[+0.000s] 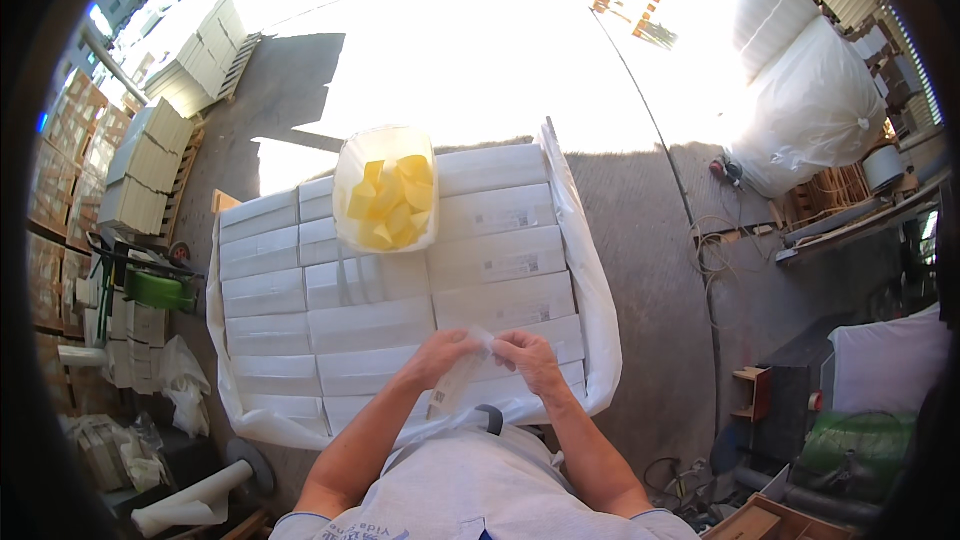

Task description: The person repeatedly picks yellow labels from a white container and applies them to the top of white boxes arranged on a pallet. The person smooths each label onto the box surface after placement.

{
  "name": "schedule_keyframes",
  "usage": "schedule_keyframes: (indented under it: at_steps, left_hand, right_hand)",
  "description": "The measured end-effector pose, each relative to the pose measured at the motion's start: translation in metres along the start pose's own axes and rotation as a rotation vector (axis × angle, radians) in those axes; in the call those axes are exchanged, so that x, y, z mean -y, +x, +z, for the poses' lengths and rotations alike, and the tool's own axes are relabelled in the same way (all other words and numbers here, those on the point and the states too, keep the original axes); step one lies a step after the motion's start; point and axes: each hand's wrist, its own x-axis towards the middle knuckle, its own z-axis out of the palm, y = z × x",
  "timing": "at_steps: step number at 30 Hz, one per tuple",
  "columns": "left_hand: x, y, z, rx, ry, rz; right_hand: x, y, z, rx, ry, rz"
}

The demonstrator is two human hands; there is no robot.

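Close to my body, my left hand [443, 356] pinches a pale, partly see-through strip of labels [455, 386] that hangs down over the white boxes. My right hand [529, 360] is closed at the strip's upper end, its fingertips almost meeting those of the left. Under both hands lie rows of long white boxes [380, 325], several with small printed labels on their sides. On the far boxes stands a white plastic tub [345, 225] holding curled yellow strips [392, 210].
White wrapping [598, 340] edges the box stack. Pallets of stacked pale cartons [150, 165] stand at left, near a green machine part [160, 288]. Large plastic-wrapped bundles [800, 120] are at far right, with a loose cable [708, 260] on the floor below them.
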Motion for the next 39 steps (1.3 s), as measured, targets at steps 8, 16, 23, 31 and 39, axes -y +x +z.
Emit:
schedule_keyframes:
  at_steps: [8, 16, 23, 31, 39]
  left_hand:
    - [-0.002, 0.0, 0.002, -0.026, 0.004, 0.003]
    - [-0.002, 0.0, 0.004, -0.062, 0.073, 0.021]
    - [0.004, 0.003, 0.005, -0.114, 0.199, 0.031]
    - [-0.002, -0.002, 0.019, -0.194, 0.461, 0.176]
    - [-0.015, -0.009, 0.026, -0.224, 0.587, 0.282]
  right_hand:
    - [0.005, 0.0, -0.004, 0.047, -0.046, 0.019]
    - [0.006, 0.0, -0.002, -0.039, -0.276, 0.009]
    - [0.001, 0.003, 0.003, -0.065, -0.496, -0.125]
    - [-0.014, 0.006, 0.009, -0.163, -0.659, -0.212]
    - [-0.018, 0.004, 0.013, -0.26, -0.791, -0.327]
